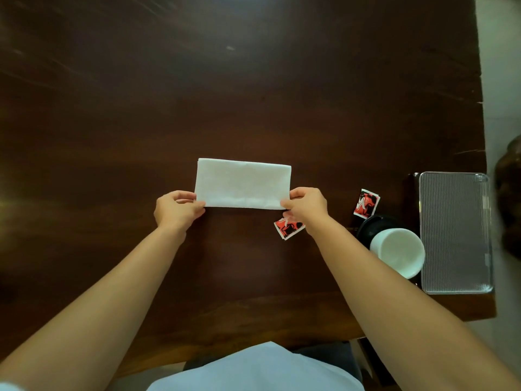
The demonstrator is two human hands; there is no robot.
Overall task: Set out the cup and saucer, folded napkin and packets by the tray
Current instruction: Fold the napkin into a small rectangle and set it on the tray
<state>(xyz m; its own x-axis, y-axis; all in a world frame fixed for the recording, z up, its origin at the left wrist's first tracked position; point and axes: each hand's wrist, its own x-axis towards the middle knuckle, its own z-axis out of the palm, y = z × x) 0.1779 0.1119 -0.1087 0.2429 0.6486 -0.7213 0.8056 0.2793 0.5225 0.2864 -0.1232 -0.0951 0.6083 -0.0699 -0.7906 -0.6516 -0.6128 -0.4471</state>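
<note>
A white napkin [243,183], folded into a long rectangle, lies flat in the middle of the dark wooden table. My left hand [176,208] pinches its near left corner and my right hand [306,206] pinches its near right corner. One red packet [288,228] lies just under my right wrist, partly hidden. A second red packet [366,203] lies further right. A white cup [397,251] stands on a dark saucer [372,224] beside the ribbed clear tray [455,231] at the table's right edge.
The table [197,94] stretches wide and dark beyond the napkin. Its right edge runs just past the tray, with pale floor and a dark blurred object [509,193] beyond. My white-clothed body is at the near edge.
</note>
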